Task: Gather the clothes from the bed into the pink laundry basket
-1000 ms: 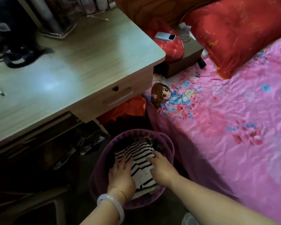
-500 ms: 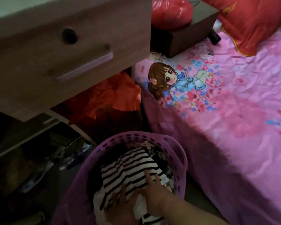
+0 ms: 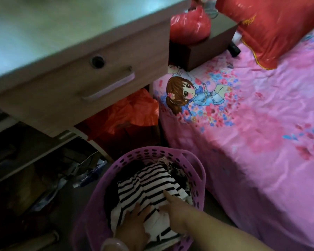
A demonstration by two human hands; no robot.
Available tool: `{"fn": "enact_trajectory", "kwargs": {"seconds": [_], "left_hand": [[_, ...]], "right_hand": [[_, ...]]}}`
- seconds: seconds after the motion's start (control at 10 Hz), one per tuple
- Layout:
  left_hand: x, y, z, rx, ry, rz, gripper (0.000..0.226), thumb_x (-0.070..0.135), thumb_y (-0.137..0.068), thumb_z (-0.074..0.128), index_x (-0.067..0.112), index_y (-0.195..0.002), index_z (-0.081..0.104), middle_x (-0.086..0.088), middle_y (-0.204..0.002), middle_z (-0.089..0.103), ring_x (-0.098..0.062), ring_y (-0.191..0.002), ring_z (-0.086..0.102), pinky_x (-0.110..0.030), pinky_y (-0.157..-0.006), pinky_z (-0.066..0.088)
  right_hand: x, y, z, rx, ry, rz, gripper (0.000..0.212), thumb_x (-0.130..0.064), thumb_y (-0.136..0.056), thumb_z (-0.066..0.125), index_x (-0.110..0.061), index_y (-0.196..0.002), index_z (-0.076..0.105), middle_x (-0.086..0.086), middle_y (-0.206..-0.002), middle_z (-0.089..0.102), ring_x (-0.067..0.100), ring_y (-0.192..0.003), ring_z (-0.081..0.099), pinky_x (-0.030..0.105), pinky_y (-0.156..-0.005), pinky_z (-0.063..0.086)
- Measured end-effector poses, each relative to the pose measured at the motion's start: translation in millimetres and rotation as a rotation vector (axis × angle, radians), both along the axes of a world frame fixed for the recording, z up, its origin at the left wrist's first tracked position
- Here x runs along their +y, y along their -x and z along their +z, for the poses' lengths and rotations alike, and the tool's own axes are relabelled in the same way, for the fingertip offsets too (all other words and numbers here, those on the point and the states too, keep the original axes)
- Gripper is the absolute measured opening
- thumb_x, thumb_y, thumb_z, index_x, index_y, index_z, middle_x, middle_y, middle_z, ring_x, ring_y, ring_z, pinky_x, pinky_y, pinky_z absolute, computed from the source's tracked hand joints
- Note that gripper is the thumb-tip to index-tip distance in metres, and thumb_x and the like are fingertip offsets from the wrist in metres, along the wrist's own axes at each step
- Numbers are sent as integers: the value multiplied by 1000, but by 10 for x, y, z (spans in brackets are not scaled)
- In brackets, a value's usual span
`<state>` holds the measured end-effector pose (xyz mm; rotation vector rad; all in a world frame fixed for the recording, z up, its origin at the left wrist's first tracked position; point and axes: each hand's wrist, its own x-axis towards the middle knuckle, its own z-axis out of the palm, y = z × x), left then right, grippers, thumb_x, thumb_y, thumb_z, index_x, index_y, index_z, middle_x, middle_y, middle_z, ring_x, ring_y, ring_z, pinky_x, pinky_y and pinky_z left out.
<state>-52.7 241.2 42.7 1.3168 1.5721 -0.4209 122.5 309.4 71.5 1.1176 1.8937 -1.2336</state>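
your view sits a little further back than half a second ago. your left hand [image 3: 132, 223] and right hand [image 3: 176, 211] still press flat, fingers spread, on the striped top [image 3: 145, 185] inside the pink laundry basket [image 3: 198, 171], wedged between bench [image 3: 62, 98] and bed [image 3: 261, 142].

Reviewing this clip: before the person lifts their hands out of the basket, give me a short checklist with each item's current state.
1. Striped garment inside the pink laundry basket: ok, it lies within the rim.
2. Both hands on the garment: ok, left hand and right hand press flat on it.
3. Hands free of fabric, nothing gripped: cannot tell, the palms are hidden.
4. Visible part of the bed cleared of clothes: ok, only the sheet and the red pillow show.
5. Rest of the bed cleared: cannot tell, out of frame.
6. Basket upright on the floor: ok.
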Motion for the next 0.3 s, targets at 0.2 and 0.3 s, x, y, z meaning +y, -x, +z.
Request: {"fn": "enact_trajectory", "kwargs": {"seconds": [0.2,0.3], "left_hand": [[224,65,883,74,-193,91,75,15,-93,45,41,-150,5,7,-161,0,-19,-148,7,-42,-120,15],[340,7,1402,97,-319,83,73,12,-93,44,38,-151,8,6,-161,7,-16,-147,15,-38,-119,21]], "right_hand": [[-18,-80,803,74,-97,-170,74,6,-89,39,-27,-153,22,-7,-162,-12,24,-149,7,32,-117,25],[-1,-58,1289,90,-163,-234,80,9,-85,38,-30,-153,21,-10,-162,-9,22,-148,12,32,-112,33]]}}
